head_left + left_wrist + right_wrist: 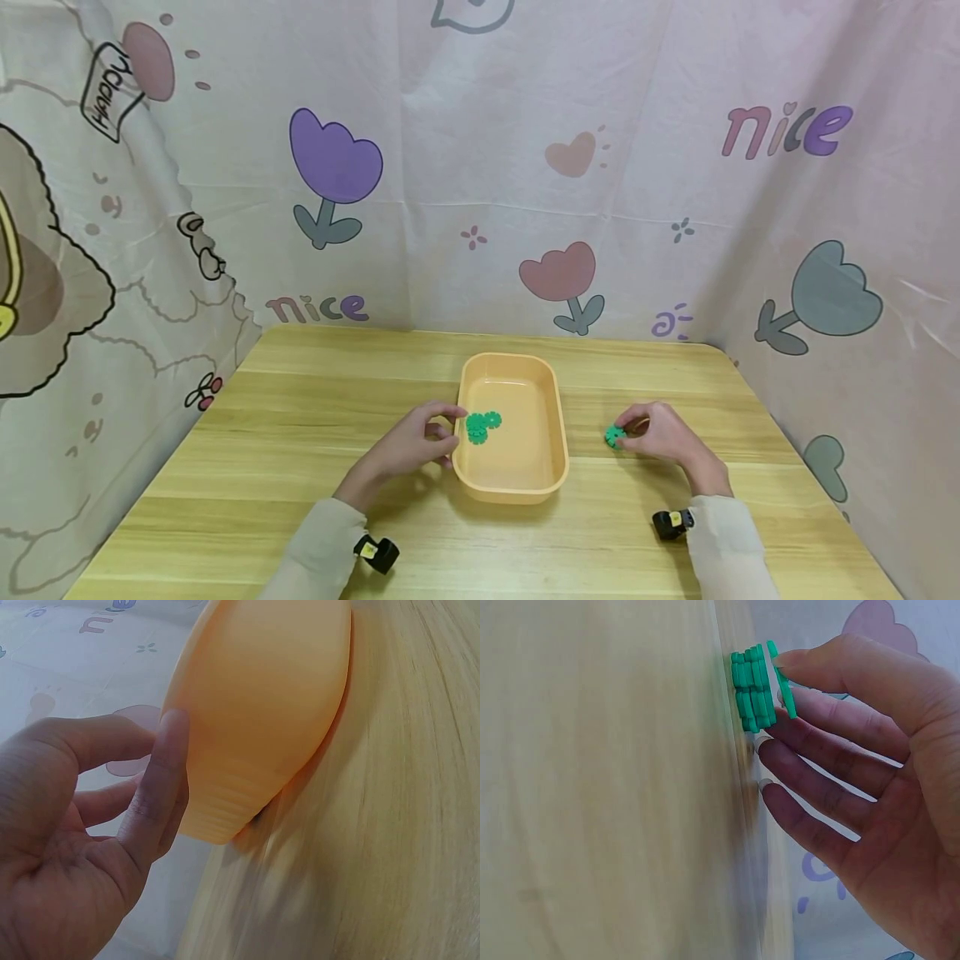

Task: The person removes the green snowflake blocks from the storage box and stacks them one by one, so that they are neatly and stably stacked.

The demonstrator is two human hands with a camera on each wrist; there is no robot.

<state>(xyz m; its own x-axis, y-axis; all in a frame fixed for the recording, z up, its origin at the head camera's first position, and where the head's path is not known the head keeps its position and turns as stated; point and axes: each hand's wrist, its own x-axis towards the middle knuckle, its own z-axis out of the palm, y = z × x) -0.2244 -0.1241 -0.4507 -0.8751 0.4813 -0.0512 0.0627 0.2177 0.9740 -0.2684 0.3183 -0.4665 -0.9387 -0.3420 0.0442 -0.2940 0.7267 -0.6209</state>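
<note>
A pale orange tray (pixel 560 417) stands on the table, with several green notched plastic discs (pixel 477 428) lying at its left side. My left hand (pixel 416 442) holds the tray's left rim, index finger over the edge and thumb (pixel 171 742) against the outer wall. To the right of the tray, my right hand (pixel 656 433) pinches one green disc (pixel 782 681) between thumb and index finger. Just beside that disc, a small stack of green discs (pixel 753 690) sits on the table, with a narrow gap between. The other right fingers are spread and loosely bent.
The wooden table (pixel 300 400) reaches back to a printed curtain (pixel 480 167) with tulips and lettering. A black wrist camera (pixel 377 553) sits at the left cuff, another black wrist camera (pixel 672 524) at the right cuff.
</note>
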